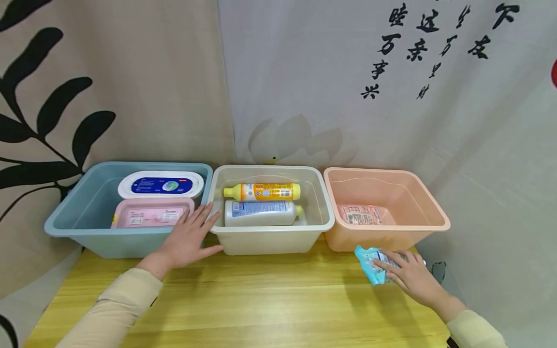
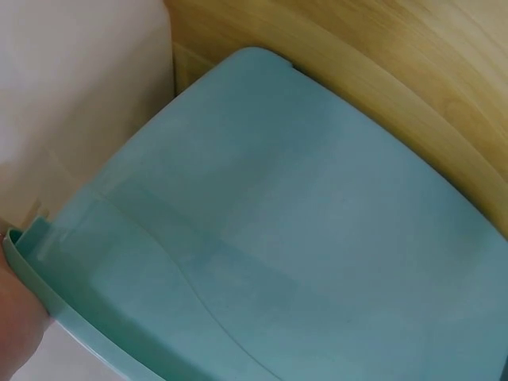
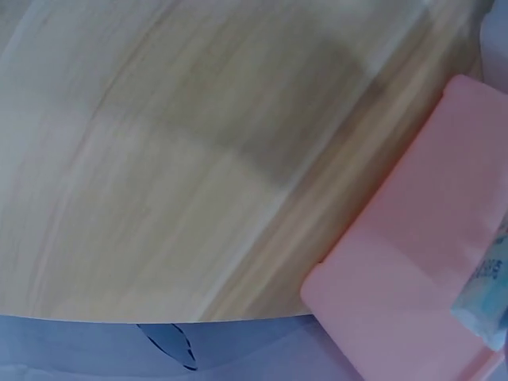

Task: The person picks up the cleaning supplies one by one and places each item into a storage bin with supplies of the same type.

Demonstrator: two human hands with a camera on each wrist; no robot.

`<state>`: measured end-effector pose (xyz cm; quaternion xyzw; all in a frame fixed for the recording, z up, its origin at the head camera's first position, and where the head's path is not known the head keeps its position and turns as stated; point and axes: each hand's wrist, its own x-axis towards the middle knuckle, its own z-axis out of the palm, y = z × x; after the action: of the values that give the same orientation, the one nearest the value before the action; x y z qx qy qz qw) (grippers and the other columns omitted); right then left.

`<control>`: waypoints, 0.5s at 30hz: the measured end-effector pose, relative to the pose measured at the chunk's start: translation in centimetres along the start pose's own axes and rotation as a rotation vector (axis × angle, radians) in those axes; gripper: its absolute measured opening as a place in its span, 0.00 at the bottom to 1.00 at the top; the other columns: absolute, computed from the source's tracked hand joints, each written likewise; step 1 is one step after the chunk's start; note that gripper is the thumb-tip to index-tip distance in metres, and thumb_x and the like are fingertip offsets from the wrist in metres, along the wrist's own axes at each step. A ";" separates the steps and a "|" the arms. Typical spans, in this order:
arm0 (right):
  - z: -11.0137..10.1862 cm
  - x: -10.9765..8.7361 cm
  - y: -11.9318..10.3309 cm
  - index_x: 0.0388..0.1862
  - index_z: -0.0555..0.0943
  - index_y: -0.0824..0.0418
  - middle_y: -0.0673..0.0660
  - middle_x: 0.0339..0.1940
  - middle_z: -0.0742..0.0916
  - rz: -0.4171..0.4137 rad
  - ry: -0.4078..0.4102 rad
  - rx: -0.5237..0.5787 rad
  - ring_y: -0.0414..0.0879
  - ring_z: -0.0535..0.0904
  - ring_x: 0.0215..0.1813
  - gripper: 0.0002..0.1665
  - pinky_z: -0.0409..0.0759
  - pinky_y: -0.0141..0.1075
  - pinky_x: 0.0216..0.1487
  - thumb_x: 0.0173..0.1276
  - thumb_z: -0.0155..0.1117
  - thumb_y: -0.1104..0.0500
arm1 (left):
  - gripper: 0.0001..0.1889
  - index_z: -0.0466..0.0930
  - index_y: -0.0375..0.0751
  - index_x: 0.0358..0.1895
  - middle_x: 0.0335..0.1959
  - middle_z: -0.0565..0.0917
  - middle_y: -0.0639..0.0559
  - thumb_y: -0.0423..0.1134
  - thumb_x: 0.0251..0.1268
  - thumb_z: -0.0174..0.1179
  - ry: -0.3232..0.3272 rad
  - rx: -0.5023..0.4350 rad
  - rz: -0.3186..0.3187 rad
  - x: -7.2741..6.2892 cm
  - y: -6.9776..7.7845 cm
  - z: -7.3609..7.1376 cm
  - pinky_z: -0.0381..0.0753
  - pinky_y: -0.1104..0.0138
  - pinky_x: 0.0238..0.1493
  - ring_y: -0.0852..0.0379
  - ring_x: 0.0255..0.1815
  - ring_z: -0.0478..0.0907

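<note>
My left hand rests with spread fingers at the front rims where the blue bin and the white bin meet. In the left wrist view, the blue bin's outer wall fills most of the picture, and part of the hand shows at its rim. My right hand grips a small light-blue soft packet in front of the peach bin. One end of that packet appears at the right edge of the right wrist view.
Inside the blue bin lie a white oval tub and a pink box. A yellow bottle and a white bottle lie in the white bin. The peach bin holds a pink packet. A printed curtain hangs behind the wooden table.
</note>
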<state>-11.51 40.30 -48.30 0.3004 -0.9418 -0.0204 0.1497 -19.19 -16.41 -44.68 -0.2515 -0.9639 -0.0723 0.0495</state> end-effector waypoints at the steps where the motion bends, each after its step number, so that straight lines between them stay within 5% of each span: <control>1: -0.1 0.1 0.1 0.61 0.75 0.43 0.56 0.63 0.75 -0.006 0.001 -0.004 0.54 0.70 0.53 0.23 0.64 0.53 0.49 0.67 0.54 0.45 | 0.46 0.52 0.45 0.74 0.76 0.49 0.39 0.68 0.57 0.51 -0.001 -0.002 -0.001 0.0 0.0 0.0 0.43 0.42 0.72 0.38 0.75 0.45; 15: -2.1 1.6 0.3 0.62 0.75 0.43 0.56 0.61 0.76 -0.054 0.066 -0.012 0.56 0.70 0.52 0.23 0.63 0.49 0.45 0.70 0.49 0.43 | 0.46 0.51 0.45 0.74 0.76 0.49 0.40 0.69 0.57 0.51 0.004 0.007 -0.002 0.1 0.0 0.1 0.43 0.42 0.72 0.38 0.75 0.45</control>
<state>-12.29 39.74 -45.86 0.3253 -0.9277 -0.0201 0.1820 -19.27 -16.37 -44.81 -0.2504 -0.9643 -0.0692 0.0521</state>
